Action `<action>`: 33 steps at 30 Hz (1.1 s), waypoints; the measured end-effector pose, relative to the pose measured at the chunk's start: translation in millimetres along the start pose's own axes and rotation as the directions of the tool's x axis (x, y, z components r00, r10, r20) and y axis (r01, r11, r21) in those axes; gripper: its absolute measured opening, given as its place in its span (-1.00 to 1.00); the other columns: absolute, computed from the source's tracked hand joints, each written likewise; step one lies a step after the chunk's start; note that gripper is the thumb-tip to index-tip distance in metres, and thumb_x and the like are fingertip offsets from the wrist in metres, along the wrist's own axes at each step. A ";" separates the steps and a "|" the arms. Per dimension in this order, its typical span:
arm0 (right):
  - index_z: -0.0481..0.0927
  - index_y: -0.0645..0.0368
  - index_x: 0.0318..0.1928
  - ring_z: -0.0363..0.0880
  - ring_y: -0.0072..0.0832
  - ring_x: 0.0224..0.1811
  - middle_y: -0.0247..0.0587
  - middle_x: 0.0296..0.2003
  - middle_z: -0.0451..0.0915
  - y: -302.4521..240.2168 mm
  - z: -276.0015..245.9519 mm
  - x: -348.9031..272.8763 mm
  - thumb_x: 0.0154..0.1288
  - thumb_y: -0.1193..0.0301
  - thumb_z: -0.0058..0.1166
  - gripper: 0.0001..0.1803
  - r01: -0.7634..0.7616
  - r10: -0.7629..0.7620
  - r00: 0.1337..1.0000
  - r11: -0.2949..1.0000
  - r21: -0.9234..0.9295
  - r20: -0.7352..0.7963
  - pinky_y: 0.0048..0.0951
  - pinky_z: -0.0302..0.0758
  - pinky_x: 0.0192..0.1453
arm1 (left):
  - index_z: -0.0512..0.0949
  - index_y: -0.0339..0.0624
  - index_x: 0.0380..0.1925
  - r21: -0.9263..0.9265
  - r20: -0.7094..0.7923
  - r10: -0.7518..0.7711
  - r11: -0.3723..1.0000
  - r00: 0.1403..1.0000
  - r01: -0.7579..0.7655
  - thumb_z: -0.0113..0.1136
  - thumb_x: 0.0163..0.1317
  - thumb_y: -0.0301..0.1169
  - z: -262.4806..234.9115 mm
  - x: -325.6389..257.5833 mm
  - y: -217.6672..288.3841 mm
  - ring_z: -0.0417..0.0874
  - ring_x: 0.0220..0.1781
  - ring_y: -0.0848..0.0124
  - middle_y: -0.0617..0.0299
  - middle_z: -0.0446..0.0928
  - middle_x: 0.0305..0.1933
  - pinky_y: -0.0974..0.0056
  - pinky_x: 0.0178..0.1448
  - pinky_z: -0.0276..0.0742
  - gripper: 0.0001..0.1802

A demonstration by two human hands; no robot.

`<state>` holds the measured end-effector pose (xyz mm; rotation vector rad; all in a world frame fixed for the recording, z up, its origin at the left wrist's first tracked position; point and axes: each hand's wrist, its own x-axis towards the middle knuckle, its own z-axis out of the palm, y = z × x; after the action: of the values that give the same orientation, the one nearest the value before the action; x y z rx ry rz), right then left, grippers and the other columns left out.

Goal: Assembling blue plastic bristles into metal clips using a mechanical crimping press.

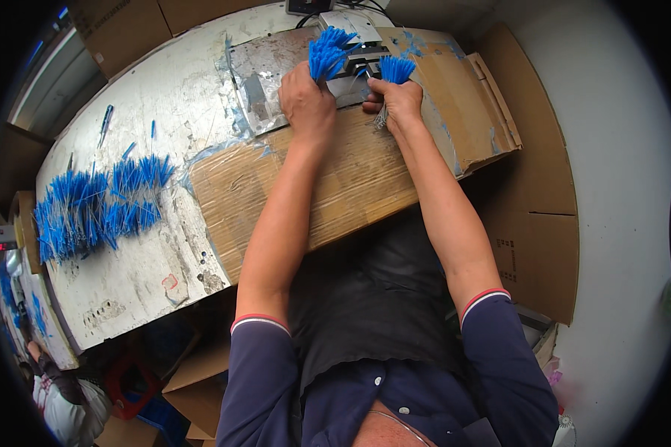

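Note:
At the far side of the table, my left hand [307, 104] is closed round a bundle of blue wires [328, 54], thin pieces whose blue ends fan out above the fist. To its right, my right hand [400, 100] grips a smaller bundle of blue-tipped wires [397, 69]; their pale, bare-looking ends hang below the fingers. Between the two hands sits a small metal fixture [361, 61] with a dark block. My right fingertips are close by its front; whether they touch it I cannot tell. A short blue piece shows near them.
A large pile of blue wires [101, 201] lies on the worn white table [179, 186] at left, with a pen [106, 125] behind it. Taped cardboard [268, 194] covers the near edge. Another person [67, 395] is at lower left. A wall [611, 186] stands at right.

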<state>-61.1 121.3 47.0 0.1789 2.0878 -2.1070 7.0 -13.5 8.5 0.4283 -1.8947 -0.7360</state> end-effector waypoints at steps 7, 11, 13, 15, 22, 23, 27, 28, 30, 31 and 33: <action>0.61 0.38 -0.41 0.64 -0.34 -0.60 -0.07 -0.53 0.62 -0.2 -20.0 -2.0 0.12 0.58 0.31 -0.87 -0.080 0.050 0.989 0.974 0.214 0.141 -0.33 0.72 -0.55 | 0.57 -0.19 -0.24 0.110 0.295 -0.129 0.989 0.947 0.101 0.16 0.18 -0.53 -2.3 -3.5 10.8 0.62 -0.17 -0.04 -0.03 0.61 -0.31 -0.07 -0.03 0.48 -0.86; 0.60 0.39 -0.41 0.64 -0.34 -0.60 -0.07 -0.53 0.61 -1.6 -18.9 -5.3 0.07 0.62 0.33 -0.87 -0.039 0.016 0.995 0.973 0.226 0.103 -0.33 0.73 -0.54 | 0.57 -0.19 -0.25 0.091 0.282 -0.102 0.993 0.954 0.079 0.16 0.19 -0.50 0.1 -3.3 5.4 0.65 -0.21 -0.08 -0.07 0.63 -0.34 -0.10 -0.09 0.50 -0.88; 0.60 0.39 -0.41 0.64 -0.34 -0.60 -0.07 -0.54 0.61 -1.1 -19.0 -5.0 0.06 0.63 0.34 -0.86 -0.035 0.015 0.996 0.975 0.221 0.090 -0.34 0.72 -0.55 | 0.57 -0.18 -0.25 0.084 0.270 -0.093 0.994 0.958 0.073 0.20 0.20 -0.46 1.8 -4.1 3.6 0.67 -0.23 -0.11 -0.11 0.64 -0.35 -0.13 -0.13 0.51 -0.88; 0.60 0.40 -0.42 0.64 -0.34 -0.60 -0.06 -0.54 0.61 2.3 -22.7 -1.8 0.05 0.64 0.34 -0.86 -0.030 0.015 0.997 0.976 0.216 0.073 -0.35 0.71 -0.55 | 0.57 -0.18 -0.26 0.079 0.280 -0.083 0.995 0.956 0.063 0.20 0.21 -0.46 1.1 -4.0 5.7 0.68 -0.23 -0.11 -0.11 0.64 -0.35 -0.13 -0.13 0.51 -0.89; 0.60 0.42 -0.42 0.63 -0.37 -0.60 -0.08 -0.54 0.61 1.3 -29.3 -4.9 0.06 0.65 0.33 -0.87 -0.076 0.058 0.990 0.988 0.135 0.131 -0.40 0.68 -0.57 | 0.58 -0.19 -0.29 0.139 0.327 0.020 0.988 0.945 -0.069 0.15 0.17 -0.51 1.1 -5.2 3.9 0.67 -0.21 -0.07 -0.08 0.63 -0.32 -0.10 -0.10 0.53 -0.90; 0.62 0.42 -0.39 0.64 -0.39 -0.58 -0.09 -0.52 0.62 0.8 -30.1 -5.5 0.07 0.65 0.33 -0.87 -0.076 0.061 0.986 0.992 0.099 0.153 -0.41 0.69 -0.55 | 0.58 -0.19 -0.29 0.146 0.325 0.027 0.986 0.945 -0.078 0.14 0.16 -0.53 1.4 -5.7 4.8 0.66 -0.20 -0.06 -0.07 0.63 -0.32 -0.09 -0.09 0.53 -0.89; 0.59 0.40 -0.51 0.60 -0.37 -0.66 -0.06 -0.58 0.60 -0.3 -26.8 -8.0 0.06 0.65 0.30 -0.88 -0.069 0.064 0.985 0.997 0.030 0.161 -0.40 0.61 -0.65 | 0.57 -0.19 -0.30 0.188 0.281 -0.037 0.982 0.959 -0.017 0.15 0.17 -0.53 1.4 -6.2 5.3 0.66 -0.20 -0.07 -0.05 0.63 -0.31 -0.08 -0.09 0.53 -0.90; 0.59 0.39 -0.51 0.59 -0.37 -0.67 -0.07 -0.58 0.59 -1.6 -24.7 -7.6 0.05 0.66 0.30 -0.88 -0.078 0.078 0.986 0.997 -0.009 0.150 -0.39 0.60 -0.66 | 0.57 -0.19 -0.30 0.189 0.282 -0.038 0.982 0.959 -0.017 0.15 0.17 -0.53 0.8 -6.0 4.1 0.66 -0.20 -0.07 -0.05 0.63 -0.31 -0.08 -0.09 0.53 -0.90; 0.59 0.39 -0.52 0.58 -0.37 -0.68 -0.08 -0.59 0.59 -2.3 -22.2 -4.8 0.04 0.67 0.29 -0.89 -0.086 0.092 0.987 0.995 -0.046 0.134 -0.39 0.59 -0.66 | 0.56 -0.19 -0.30 0.118 0.208 -0.143 0.986 0.968 0.120 0.18 0.20 -0.50 -0.9 -3.4 4.5 0.65 -0.20 -0.09 -0.06 0.63 -0.31 -0.09 -0.11 0.51 -0.92; 0.59 0.39 -0.53 0.58 -0.36 -0.68 -0.07 -0.59 0.59 -2.5 -20.1 -2.9 0.02 0.67 0.30 -0.88 -0.073 0.079 0.992 0.996 -0.055 0.104 -0.39 0.58 -0.67 | 0.56 -0.19 -0.30 0.117 0.210 -0.142 0.986 0.967 0.120 0.18 0.20 -0.50 -1.3 -3.0 5.4 0.65 -0.20 -0.09 -0.06 0.63 -0.31 -0.09 -0.11 0.51 -0.92; 0.58 0.39 -0.53 0.58 -0.36 -0.68 -0.07 -0.60 0.58 -1.3 -14.5 2.2 0.01 0.68 0.30 -0.88 -0.061 0.066 0.995 0.996 -0.065 0.074 -0.39 0.58 -0.67 | 0.55 -0.20 -0.30 0.052 0.173 -0.171 0.985 0.970 0.165 0.21 0.22 -0.46 -2.7 -2.0 7.0 0.65 -0.20 -0.10 -0.06 0.62 -0.31 -0.10 -0.13 0.49 -0.92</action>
<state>-64.0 135.7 47.7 0.1523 2.0727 -1.9783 10.6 -7.9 12.6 0.5681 -2.0585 -0.8763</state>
